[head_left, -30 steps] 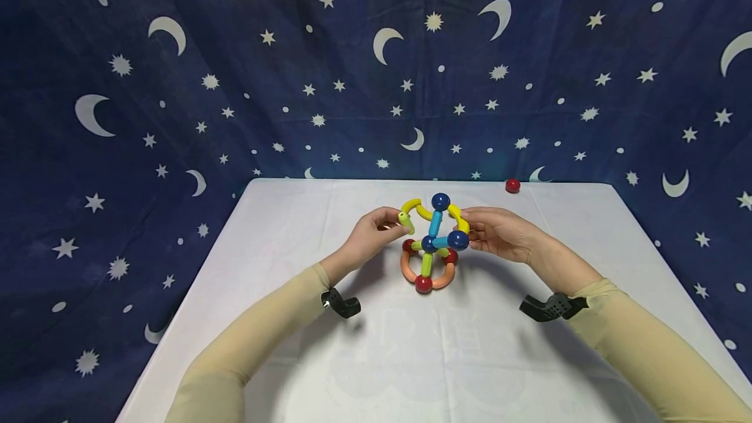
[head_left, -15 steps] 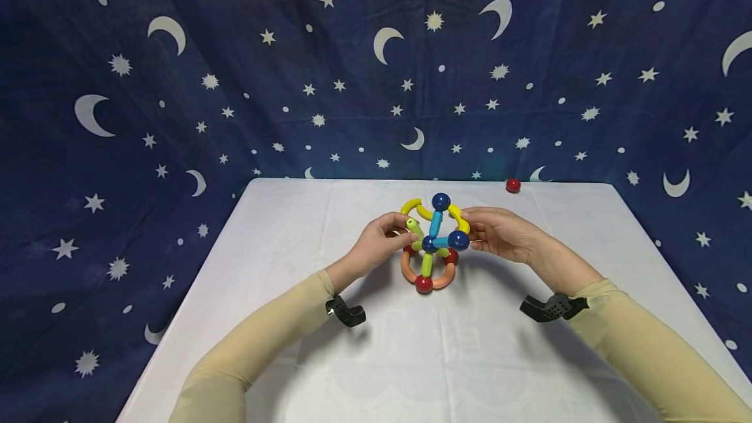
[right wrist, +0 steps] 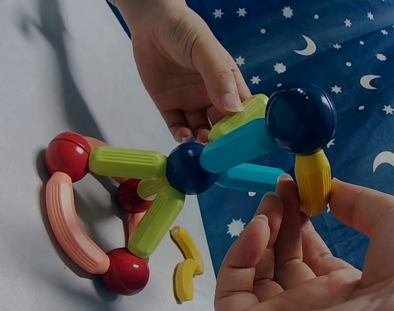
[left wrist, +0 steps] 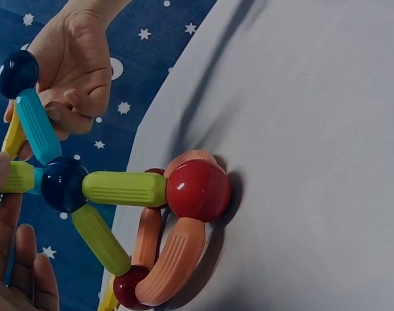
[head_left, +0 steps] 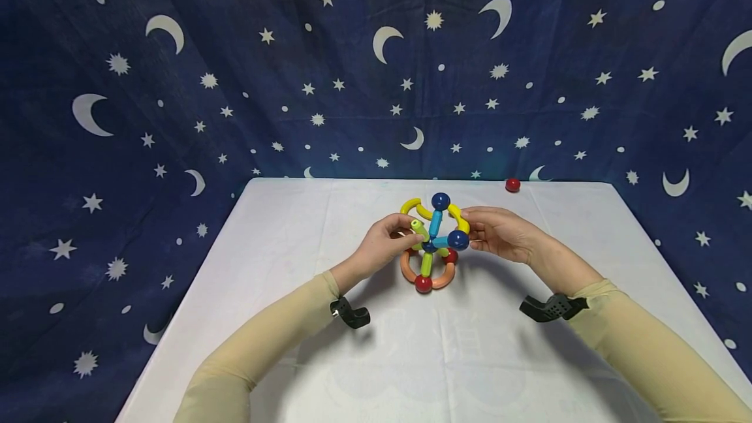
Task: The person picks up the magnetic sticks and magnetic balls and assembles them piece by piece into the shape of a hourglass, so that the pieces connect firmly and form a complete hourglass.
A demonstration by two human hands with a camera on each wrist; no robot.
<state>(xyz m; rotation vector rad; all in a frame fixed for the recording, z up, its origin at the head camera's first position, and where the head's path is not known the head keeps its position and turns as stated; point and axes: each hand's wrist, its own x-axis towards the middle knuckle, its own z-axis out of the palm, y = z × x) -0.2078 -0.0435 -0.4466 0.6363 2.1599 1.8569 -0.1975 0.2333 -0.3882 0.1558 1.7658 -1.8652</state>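
Observation:
A magnetic ball-and-rod model stands on the table. Orange curved rods (head_left: 446,276) and red balls (head_left: 423,284) form its base ring, and lime legs (right wrist: 127,162) rise to a dark blue centre ball (right wrist: 192,168). Light blue rods (head_left: 435,224) reach up from there to two dark blue balls (head_left: 458,240), with a yellow curved rod (right wrist: 312,181) joining them. My left hand (head_left: 384,240) pinches a lime rod (head_left: 420,230) beside the centre ball; whether they touch, I cannot tell. My right hand (head_left: 502,234) holds the yellow curved rod between fingers and thumb.
Two loose yellow curved rods (right wrist: 185,249) lie on the white-covered table (head_left: 411,358) behind the model. A red ball (head_left: 513,185) sits at the table's far edge. A dark blue curtain (head_left: 352,51) with moons and stars hangs behind.
My left hand has moved right and slightly down with the lime rod, bringing it close to the model's centre ball. The right hand and the model have stayed in place.

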